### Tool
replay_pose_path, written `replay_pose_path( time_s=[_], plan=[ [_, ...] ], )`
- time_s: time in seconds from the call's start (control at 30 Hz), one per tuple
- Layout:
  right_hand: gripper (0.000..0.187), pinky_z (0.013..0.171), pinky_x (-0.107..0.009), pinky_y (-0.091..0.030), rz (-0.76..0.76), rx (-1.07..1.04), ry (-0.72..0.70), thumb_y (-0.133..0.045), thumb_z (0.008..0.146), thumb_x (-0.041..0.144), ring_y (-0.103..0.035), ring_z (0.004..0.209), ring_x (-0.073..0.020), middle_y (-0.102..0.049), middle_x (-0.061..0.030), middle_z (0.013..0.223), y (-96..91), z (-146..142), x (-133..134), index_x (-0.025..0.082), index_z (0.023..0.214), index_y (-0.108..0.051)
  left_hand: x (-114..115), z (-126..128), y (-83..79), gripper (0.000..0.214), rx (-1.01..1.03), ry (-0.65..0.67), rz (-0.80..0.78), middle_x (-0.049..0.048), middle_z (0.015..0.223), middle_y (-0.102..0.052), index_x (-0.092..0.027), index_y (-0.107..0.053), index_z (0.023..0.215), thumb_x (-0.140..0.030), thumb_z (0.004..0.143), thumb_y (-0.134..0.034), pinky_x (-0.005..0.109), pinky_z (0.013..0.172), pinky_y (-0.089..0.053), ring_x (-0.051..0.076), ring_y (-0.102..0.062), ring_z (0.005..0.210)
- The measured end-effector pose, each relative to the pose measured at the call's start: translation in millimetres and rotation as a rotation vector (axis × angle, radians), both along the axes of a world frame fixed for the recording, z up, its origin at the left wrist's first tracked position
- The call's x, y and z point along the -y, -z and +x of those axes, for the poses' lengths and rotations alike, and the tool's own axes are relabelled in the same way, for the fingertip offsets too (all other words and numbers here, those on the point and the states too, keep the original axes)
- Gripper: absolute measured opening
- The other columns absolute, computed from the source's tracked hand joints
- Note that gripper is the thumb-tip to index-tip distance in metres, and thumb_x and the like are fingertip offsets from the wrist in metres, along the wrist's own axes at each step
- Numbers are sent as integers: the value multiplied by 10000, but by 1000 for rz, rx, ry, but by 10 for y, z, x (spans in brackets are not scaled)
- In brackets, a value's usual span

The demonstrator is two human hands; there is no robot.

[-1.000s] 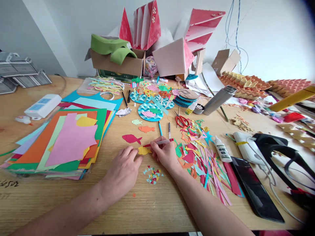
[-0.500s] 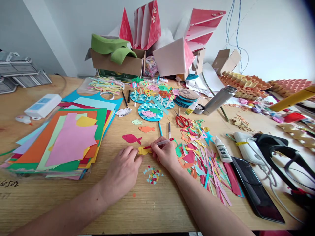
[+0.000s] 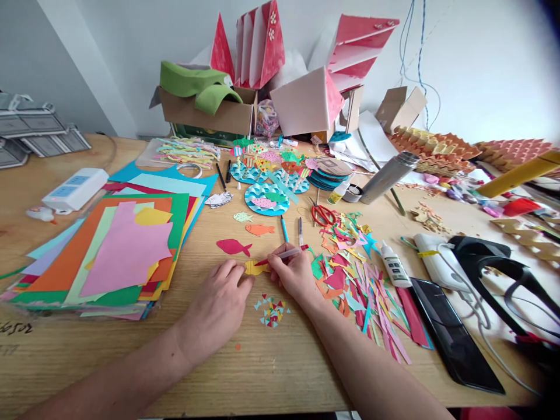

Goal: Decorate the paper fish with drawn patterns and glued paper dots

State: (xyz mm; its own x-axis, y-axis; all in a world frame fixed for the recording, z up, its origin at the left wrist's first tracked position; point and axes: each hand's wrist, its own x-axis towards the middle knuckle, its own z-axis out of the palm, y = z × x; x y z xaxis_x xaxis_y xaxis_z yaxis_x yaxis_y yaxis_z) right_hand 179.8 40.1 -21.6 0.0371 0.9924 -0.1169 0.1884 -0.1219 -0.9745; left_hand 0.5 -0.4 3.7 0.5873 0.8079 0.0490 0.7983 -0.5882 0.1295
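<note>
My right hand (image 3: 291,271) pinches a red pen (image 3: 285,254) with a clear barrel, its tip at a small yellow paper fish (image 3: 254,267) with dark lines on it. My left hand (image 3: 225,291) presses the fish's left end to the table with bent fingers; that end is partly hidden. Just beyond lie a crimson paper fish (image 3: 233,247), an orange fish (image 3: 260,229) and a pale green spotted fish (image 3: 242,217). Small paper triangles (image 3: 272,310) sit in a pile between my wrists.
Stacked coloured paper (image 3: 126,251) lies left. To the right are paper scraps (image 3: 345,274), red scissors (image 3: 322,213), a glue bottle (image 3: 395,265) and a black phone (image 3: 455,335). Behind are blue wave-edged discs (image 3: 268,199) with fish, a steel flask (image 3: 389,177) and a cardboard box (image 3: 210,111).
The view has shifted very slightly. Both hands, the pen and the yellow fish look almost the same as before.
</note>
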Motion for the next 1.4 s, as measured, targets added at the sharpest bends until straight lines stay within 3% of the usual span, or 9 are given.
replay_pose_path(
  time_s=[1.4],
  plan=[
    [82,357,-183,-341,-6,-26,-25,-585,703,261,-507,376,-93,-576,39,488,18,10,-11,199,672,-541,-6,1,11,353,18,-5,-25,140,1190,-652,-137,-695,1095,-49,850,-457,464,996,-477,294,-524,1160]
  ],
)
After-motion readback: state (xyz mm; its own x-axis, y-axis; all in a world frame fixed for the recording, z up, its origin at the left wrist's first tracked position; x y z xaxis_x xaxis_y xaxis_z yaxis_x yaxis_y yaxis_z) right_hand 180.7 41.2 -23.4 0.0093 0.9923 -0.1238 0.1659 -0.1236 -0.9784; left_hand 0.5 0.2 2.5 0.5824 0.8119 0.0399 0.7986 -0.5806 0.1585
